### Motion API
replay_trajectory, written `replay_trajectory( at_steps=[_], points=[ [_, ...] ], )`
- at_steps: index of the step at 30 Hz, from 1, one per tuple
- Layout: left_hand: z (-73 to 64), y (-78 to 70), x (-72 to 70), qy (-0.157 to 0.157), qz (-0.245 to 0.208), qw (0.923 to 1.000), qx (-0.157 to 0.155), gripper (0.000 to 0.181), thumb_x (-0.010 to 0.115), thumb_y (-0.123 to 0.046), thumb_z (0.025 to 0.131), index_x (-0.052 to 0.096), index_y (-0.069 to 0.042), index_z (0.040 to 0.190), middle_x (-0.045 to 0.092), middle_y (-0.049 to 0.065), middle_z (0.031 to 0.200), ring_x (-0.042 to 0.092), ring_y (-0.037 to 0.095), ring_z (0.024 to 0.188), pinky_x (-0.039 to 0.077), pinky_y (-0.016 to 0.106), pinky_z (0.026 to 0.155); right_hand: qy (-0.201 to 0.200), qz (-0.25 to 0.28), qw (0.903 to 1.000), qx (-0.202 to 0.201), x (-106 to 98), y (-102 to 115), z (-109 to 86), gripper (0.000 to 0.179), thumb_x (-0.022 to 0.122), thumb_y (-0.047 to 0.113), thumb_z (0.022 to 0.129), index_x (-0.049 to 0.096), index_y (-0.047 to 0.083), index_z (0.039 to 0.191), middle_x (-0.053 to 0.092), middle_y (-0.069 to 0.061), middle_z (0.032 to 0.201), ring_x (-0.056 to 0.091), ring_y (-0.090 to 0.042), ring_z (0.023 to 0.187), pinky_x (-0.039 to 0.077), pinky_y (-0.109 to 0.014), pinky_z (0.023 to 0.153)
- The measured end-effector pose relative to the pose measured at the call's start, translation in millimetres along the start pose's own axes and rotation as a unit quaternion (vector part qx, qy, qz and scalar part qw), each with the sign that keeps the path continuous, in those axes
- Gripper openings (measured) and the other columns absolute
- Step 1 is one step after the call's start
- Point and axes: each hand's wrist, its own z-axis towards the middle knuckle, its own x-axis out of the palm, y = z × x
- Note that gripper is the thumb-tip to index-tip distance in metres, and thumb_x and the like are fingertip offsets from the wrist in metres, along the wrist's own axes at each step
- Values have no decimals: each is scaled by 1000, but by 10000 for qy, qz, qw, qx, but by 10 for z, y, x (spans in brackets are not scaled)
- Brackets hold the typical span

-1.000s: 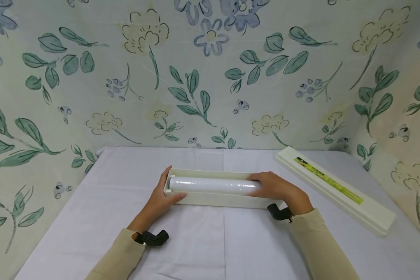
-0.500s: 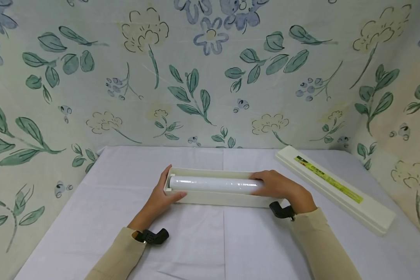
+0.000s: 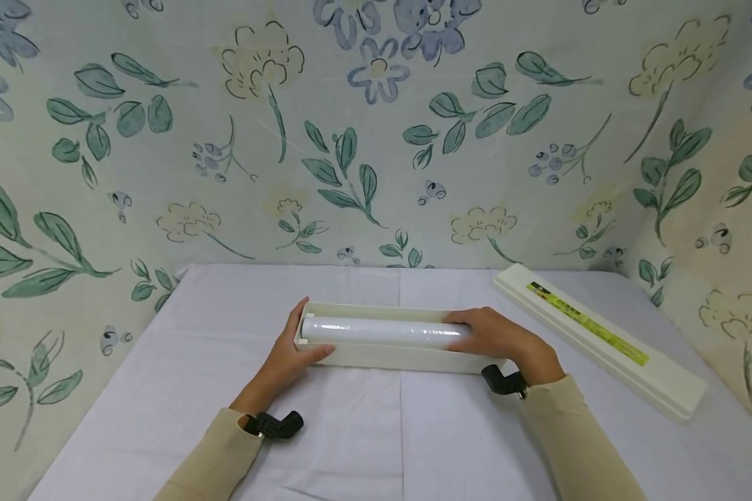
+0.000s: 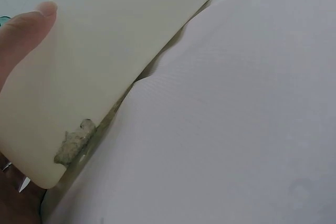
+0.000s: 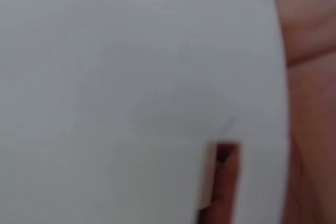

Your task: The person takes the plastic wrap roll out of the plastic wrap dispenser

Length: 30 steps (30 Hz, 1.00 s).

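Observation:
A long, open cream-white box (image 3: pixel 401 358) sits in the middle of the table in the head view. Inside it lies a shiny white roll of cling film (image 3: pixel 376 332). My left hand (image 3: pixel 288 355) grips the box's left end, with the thumb against the front wall. My right hand (image 3: pixel 501 339) holds the right end of the roll, its fingers reaching into the box and hiding that end. In the left wrist view, the left thumb (image 4: pixel 31 32) presses on the box wall. The box's white end (image 5: pixel 131 87), with a narrow slot, fills most of the right wrist view, blurred.
A long white lid (image 3: pixel 601 341) with a yellow-green label lies slantwise on the table at the right. White cloth (image 3: pixel 351 431) covers the table. Behind it and at the sides hangs a floral-patterned cloth backdrop (image 3: pixel 376 174).
The head view has shifted very slightly. Both hands keep their hold, and the right wrist has moved only a touch to the right. The lid stays where it was.

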Motion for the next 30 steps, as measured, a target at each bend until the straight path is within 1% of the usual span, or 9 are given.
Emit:
replay_trajectory(
  at_steps=[3, 8, 9, 10, 13, 15, 17, 24, 30],
  points=[
    [2, 11, 4, -24, -7, 10000, 16, 106, 82, -38, 76, 10, -34, 154, 35, 3, 148, 43, 30, 127, 35, 56, 104, -41, -6, 10000, 27, 17, -10, 3, 50, 78, 40, 80, 65, 19, 123, 65, 1, 110, 57, -18, 90, 51, -38, 79],
    [-20, 0, 8, -16, 42, 10000, -17, 105, 81, -37, 77, 9, -33, 154, 33, 5, 150, 41, 31, 129, 33, 57, 105, -46, 6, 10000, 51, 28, -16, 2, 52, 78, 40, 79, 64, 17, 125, 65, -1, 112, 57, -19, 90, 51, -39, 80],
    [-29, -23, 10, 1, 56, 10000, -66, 105, 80, -35, 78, 8, -31, 154, 32, 6, 151, 40, 32, 130, 32, 57, 106, -44, 15, 10000, 61, 28, -18, 0, 53, 78, 40, 79, 64, 17, 125, 65, -1, 112, 57, -19, 90, 51, -40, 80],
    [-54, -80, 9, 10, 75, 9999, -103, 105, 80, -33, 79, 8, -29, 155, 31, 7, 152, 39, 32, 131, 32, 57, 106, -43, 19, 10000, 59, 25, -19, -5, 54, 78, 41, 79, 64, 16, 125, 65, -2, 113, 57, -19, 91, 51, -40, 81],
    [-59, -85, 12, 8, 79, 9999, -88, 104, 80, -33, 79, 8, -29, 155, 31, 6, 152, 39, 32, 131, 32, 57, 106, -45, 11, 9999, 91, 13, -20, -12, 56, 78, 42, 78, 63, 16, 126, 64, -2, 116, 57, -19, 93, 50, -42, 83],
    [-56, -79, 12, -3, 84, 9999, -91, 105, 80, -33, 79, 8, -30, 155, 32, 7, 151, 39, 32, 131, 32, 57, 106, -47, 21, 9999, 112, 5, -17, -18, 57, 79, 41, 78, 63, 17, 127, 63, -3, 117, 57, -20, 94, 50, -42, 83],
    [-32, -3, 13, -32, 91, 10000, -19, 105, 81, -37, 77, 9, -33, 154, 33, 5, 150, 40, 31, 130, 32, 57, 106, -24, 26, 9999, 127, -8, -13, -18, 57, 79, 40, 78, 63, 16, 127, 63, -3, 118, 57, -20, 94, 50, -42, 83],
    [-21, -10, 12, -39, 73, 10000, -3, 106, 81, -37, 77, 9, -33, 154, 33, 4, 150, 39, 30, 130, 32, 56, 106, -48, 96, 9997, 235, -28, -16, -24, 53, 80, 36, 78, 65, 16, 124, 64, -2, 113, 57, -19, 91, 51, -39, 81],
    [-25, -6, 9, 6, -3, 10000, 12, 104, 80, -33, 78, 10, -31, 154, 35, 5, 149, 41, 30, 128, 33, 55, 106, 23, 81, 9999, 62, -43, -19, -35, 52, 79, 36, 80, 64, 12, 124, 65, -3, 112, 57, -18, 90, 50, -38, 80]
  ],
)
